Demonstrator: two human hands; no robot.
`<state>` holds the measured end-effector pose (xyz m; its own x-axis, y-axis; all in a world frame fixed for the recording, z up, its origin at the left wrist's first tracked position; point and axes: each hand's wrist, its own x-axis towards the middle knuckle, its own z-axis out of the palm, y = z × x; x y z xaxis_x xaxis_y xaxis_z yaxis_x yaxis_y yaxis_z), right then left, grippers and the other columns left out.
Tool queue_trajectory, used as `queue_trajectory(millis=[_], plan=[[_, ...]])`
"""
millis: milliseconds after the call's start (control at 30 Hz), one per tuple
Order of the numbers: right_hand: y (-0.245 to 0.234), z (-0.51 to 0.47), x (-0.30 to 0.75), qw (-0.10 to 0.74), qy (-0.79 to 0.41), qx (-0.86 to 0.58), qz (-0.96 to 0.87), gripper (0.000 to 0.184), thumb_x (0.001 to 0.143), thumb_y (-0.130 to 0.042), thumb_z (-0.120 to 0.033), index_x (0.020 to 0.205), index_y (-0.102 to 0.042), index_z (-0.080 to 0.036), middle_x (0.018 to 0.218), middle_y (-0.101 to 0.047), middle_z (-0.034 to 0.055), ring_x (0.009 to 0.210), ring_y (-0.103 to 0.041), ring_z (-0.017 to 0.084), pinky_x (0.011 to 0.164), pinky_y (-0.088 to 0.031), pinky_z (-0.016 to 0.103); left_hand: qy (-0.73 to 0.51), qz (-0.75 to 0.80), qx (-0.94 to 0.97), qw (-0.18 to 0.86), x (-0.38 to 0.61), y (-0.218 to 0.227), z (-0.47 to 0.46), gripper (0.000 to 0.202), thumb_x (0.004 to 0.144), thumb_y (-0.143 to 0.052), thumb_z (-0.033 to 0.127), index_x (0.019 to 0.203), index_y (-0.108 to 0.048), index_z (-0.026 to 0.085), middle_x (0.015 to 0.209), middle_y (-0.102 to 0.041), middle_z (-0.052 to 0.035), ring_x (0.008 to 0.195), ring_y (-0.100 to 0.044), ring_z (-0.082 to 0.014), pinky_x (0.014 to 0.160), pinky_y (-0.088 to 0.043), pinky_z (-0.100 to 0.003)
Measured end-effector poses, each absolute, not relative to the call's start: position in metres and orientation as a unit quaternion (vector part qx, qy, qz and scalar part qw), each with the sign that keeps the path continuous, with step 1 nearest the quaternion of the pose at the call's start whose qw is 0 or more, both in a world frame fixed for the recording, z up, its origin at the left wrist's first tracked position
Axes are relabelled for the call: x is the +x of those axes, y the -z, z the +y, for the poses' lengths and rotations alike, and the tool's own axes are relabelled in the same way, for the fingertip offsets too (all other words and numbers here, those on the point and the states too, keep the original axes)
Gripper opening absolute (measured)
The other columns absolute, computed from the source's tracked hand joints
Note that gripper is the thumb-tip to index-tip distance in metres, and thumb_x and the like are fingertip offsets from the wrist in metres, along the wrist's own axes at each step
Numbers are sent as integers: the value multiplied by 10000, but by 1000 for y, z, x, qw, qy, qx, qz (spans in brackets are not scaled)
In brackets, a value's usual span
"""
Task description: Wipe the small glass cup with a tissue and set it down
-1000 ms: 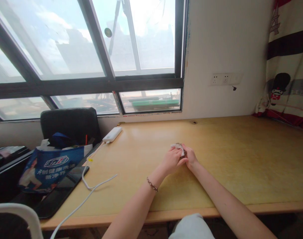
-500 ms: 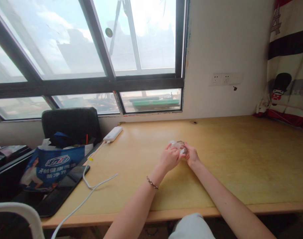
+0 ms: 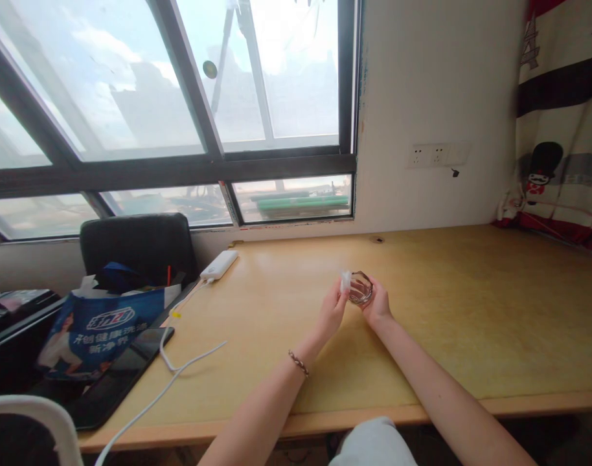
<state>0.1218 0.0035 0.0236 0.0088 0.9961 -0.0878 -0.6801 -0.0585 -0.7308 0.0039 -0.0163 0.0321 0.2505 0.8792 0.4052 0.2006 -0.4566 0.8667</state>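
Observation:
Over the middle of the desk, both my hands are raised around a small round see-through glass cup (image 3: 360, 289) with a dark-looking rim. My right hand (image 3: 377, 307) grips it from the right side, fingers curled round its wall. My left hand (image 3: 331, 310) pinches a crumpled white tissue (image 3: 345, 281) at the cup's left edge. Whether the tissue reaches inside the cup is hard to see. A braided bracelet (image 3: 298, 364) circles my left wrist.
At the desk's (image 3: 471, 310) left edge lies a white power bank (image 3: 219, 265) with a white cable (image 3: 179, 369). A black tablet-like slab (image 3: 124, 369) overhangs that edge. Beyond are a blue bag (image 3: 106, 323) and a black chair (image 3: 138, 243). A window and wall sockets (image 3: 429, 155) stand behind.
My left hand has drawn slightly back and turned, with the tissue now upright at the cup's left edge. More of the cup shows, turned toward me. The view has shifted slightly.

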Motion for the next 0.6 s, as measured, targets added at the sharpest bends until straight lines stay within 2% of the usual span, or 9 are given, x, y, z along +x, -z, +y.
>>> queue_trajectory(millis=[167,300,400,500,600], plan=[[-20,6,121,655,-630,-301,-289,302,722,-487,-403,810,-644,-160,814,-675,60,762,-616,216,685,-479,333,-499,320,567,572,3,-24,-8,409,804,-424,462,1031,-557,148,1058,-591,-84,1003,-530,-204,897,-393,-373],[-12,12,121,672,-596,-330,-290,336,712,-522,-463,802,-643,-162,788,-675,51,734,-610,197,658,-474,303,-470,297,462,691,-4,-18,-4,449,724,-550,472,969,-587,97,994,-611,-126,916,-579,-196,882,-410,-358],[-5,17,120,653,-606,-351,-287,414,696,-510,-550,751,-642,-161,759,-672,57,701,-608,200,648,-472,313,-448,270,441,729,-8,-20,-5,421,718,-586,420,994,-574,102,1039,-594,-140,917,-582,-202,867,-435,-356],[-1,20,119,635,-602,-379,-302,464,682,-489,-597,733,-635,-160,766,-663,66,734,-602,207,684,-460,319,-455,265,429,734,-9,-23,-9,400,726,-596,363,1062,-528,158,1130,-549,-115,958,-564,-215,833,-470,-383],[-3,19,122,642,-493,-448,-381,443,701,-469,-581,782,-619,-172,835,-637,82,834,-565,228,764,-419,355,-482,272,418,721,-5,-23,-11,373,728,-594,329,1059,-516,176,1149,-534,-93,970,-554,-207,819,-486,-390]])
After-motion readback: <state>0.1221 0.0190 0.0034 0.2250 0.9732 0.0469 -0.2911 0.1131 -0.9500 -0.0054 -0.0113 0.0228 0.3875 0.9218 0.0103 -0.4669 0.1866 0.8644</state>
